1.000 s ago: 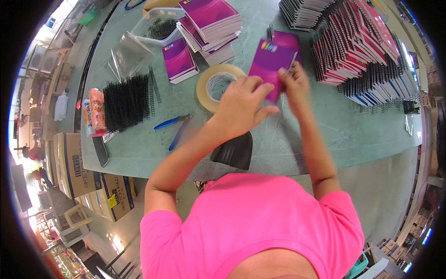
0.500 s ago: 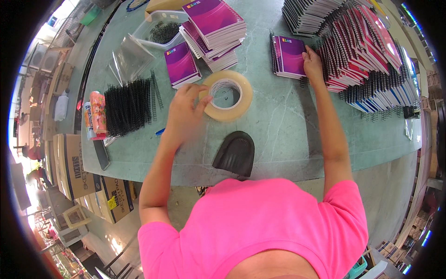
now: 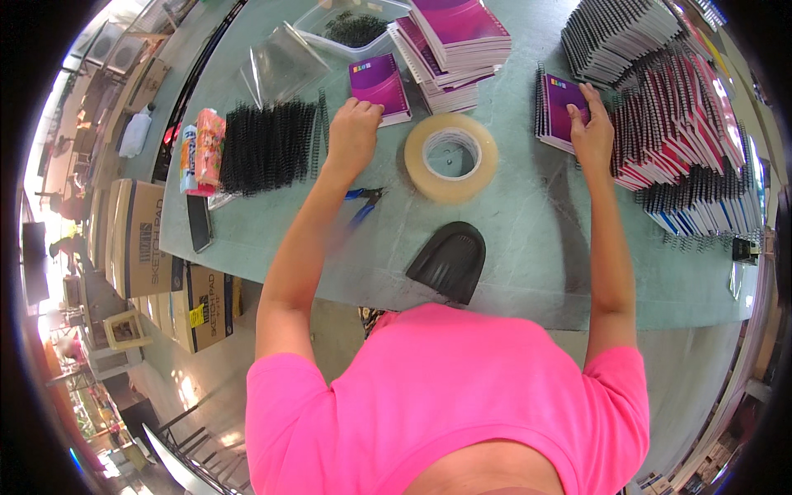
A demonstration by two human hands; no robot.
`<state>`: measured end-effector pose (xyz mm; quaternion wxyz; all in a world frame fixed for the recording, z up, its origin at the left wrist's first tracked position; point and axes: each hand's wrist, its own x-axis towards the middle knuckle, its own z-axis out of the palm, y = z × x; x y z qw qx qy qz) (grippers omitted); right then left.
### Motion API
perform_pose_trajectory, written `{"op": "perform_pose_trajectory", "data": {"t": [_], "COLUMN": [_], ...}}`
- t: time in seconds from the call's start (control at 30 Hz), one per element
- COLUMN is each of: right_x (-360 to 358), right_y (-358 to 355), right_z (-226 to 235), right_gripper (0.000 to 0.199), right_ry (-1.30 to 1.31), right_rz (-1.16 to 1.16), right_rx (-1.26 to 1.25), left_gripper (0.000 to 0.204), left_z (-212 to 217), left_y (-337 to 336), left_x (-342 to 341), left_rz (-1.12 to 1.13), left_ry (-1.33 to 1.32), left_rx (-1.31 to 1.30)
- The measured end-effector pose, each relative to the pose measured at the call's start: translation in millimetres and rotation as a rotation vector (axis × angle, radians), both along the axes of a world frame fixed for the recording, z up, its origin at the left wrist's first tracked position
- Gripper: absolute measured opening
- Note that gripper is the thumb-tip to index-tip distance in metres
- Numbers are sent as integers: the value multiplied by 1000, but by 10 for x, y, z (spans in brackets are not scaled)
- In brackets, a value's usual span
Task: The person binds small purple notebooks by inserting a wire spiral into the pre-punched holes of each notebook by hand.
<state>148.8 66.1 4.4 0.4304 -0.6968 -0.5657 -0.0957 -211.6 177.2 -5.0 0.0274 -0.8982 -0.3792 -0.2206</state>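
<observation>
Hands of one person in a pink shirt reach out over a pale green desk [image 3: 528, 247]. The left hand [image 3: 353, 132] is loosely curled, fingers together, its fingertips touching the near edge of a single purple notebook [image 3: 378, 82] lying flat at far left of centre. The right hand [image 3: 592, 124] lies flat, fingers slightly spread, pressing on top of a small purple spiral notebook [image 3: 559, 107] at right, clamped on nothing. Between the two hands lies a large roll of tan tape [image 3: 450, 157], flat on the desk. Just near of the left forearm lie blue-handled pliers [image 3: 363, 203]. A black curved plastic piece [image 3: 449, 261] rests near the desk's near edge. Left of the left hand sits a pile of black spiral binding coils [image 3: 268, 145]. Far of centre stands a stack of purple notebooks [image 3: 452, 41], and at far right are rows of bound notebooks [image 3: 685, 124] overlapping one another.
</observation>
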Motion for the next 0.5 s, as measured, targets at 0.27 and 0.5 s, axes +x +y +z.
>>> {"op": "perform_pose_trajectory", "data": {"t": [0.27,0.5], "right_x": [-902,-1435], "right_y": [-171,-224], "right_z": [229,302], "right_gripper": [35,37], "right_ry": [6,719], "right_rz": [392,600], "right_rx": [14,-115], "left_gripper": [16,18], "left_z": [215,880], "left_y": [-202,-979], "left_x": [-61,-328], "left_rz": [15,136], "left_ry": [92,-724], "left_rx": [110,-462]}}
